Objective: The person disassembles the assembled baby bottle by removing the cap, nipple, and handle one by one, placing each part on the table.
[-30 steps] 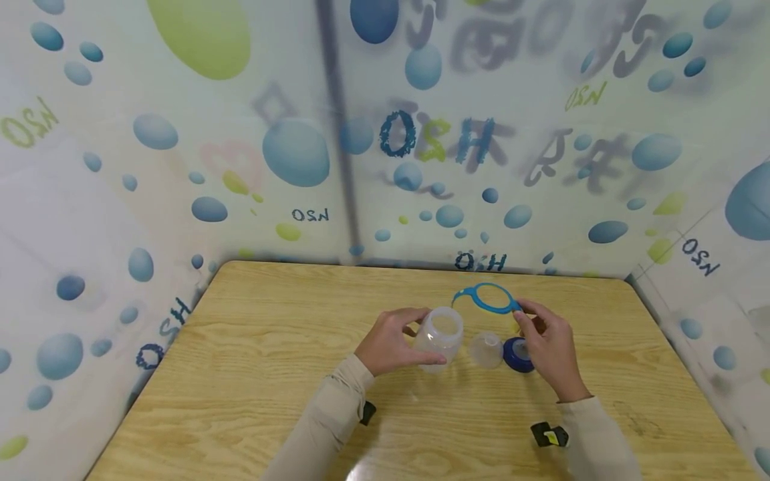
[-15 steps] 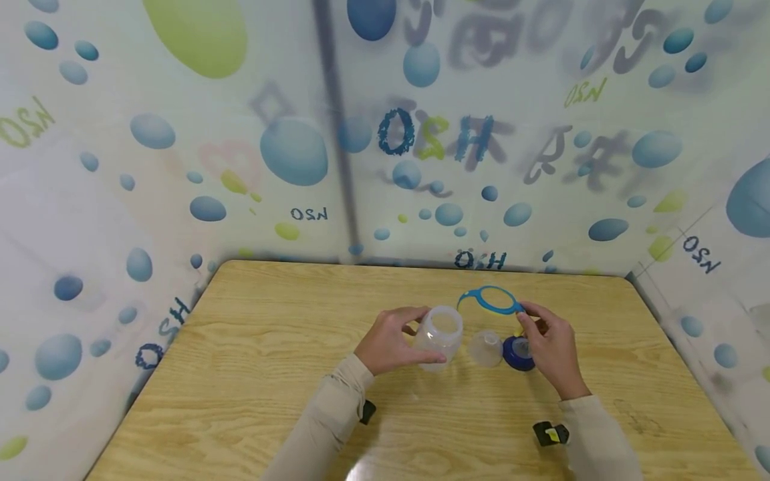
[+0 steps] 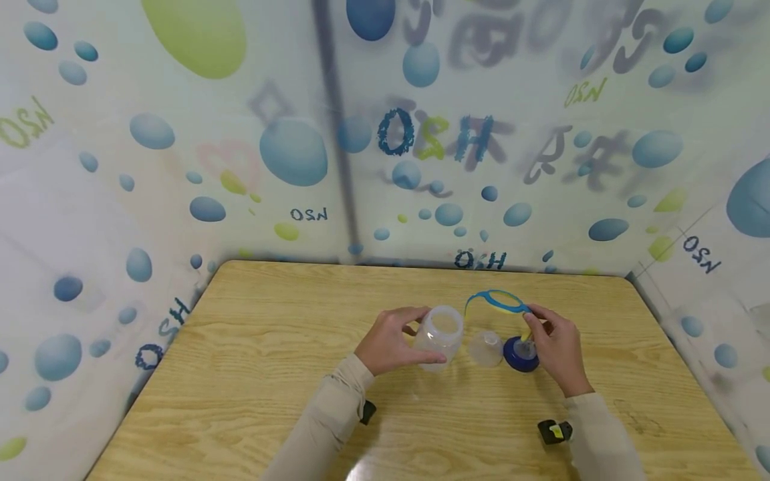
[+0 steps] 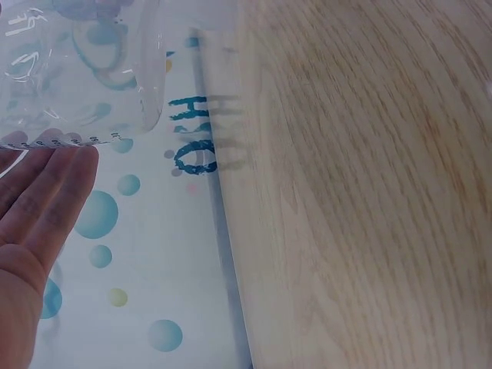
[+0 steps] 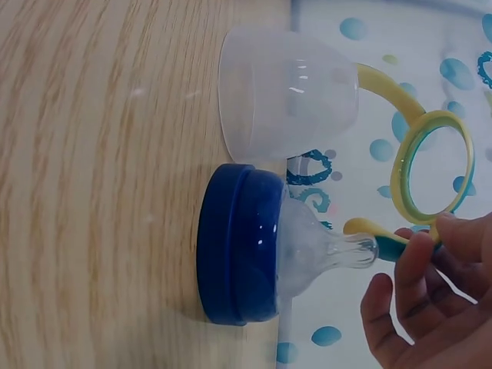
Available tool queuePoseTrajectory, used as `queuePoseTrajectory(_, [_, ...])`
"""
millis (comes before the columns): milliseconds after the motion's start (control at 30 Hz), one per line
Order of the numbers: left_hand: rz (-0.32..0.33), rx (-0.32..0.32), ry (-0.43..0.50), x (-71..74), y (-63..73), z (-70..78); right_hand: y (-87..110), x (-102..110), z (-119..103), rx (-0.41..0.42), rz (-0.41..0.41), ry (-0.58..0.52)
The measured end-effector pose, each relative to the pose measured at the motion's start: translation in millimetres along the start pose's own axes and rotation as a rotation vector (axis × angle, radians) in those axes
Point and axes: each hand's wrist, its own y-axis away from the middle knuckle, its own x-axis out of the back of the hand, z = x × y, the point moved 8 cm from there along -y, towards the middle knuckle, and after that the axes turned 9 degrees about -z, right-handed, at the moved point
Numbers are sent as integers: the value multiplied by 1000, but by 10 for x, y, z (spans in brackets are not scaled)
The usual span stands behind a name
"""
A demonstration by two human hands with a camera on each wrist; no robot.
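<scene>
My left hand grips a clear baby bottle, its open mouth facing up and tilted slightly towards me. In the left wrist view, fingers lie along the bottle's side, over printed marks. My right hand pinches one arm of a two-handled bottle grip ring, blue on one face and yellow on the other, held up above the table. Below it stands a dark blue screw collar with a clear teat pointing up. Beside the collar, a translucent dome cap rests rim down.
The wooden table runs back to a wall printed with blue and green drops and letters. Cap and collar stand close together between both hands. A small black device shows by the right sleeve.
My right hand has shifted slightly right with the grip ring, which has tilted so its opening looks narrower. The teat on the collar shows more. The left hand and bottle stay put.
</scene>
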Motion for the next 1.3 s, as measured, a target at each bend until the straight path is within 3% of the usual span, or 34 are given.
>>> queuePoseTrajectory(600, [-4, 13, 15, -7, 8, -16, -54, 149, 110, -79, 73, 5])
queuePoseTrajectory(1300, [-8, 13, 19, -18, -3, -31, -59, 160, 261, -130, 27, 69])
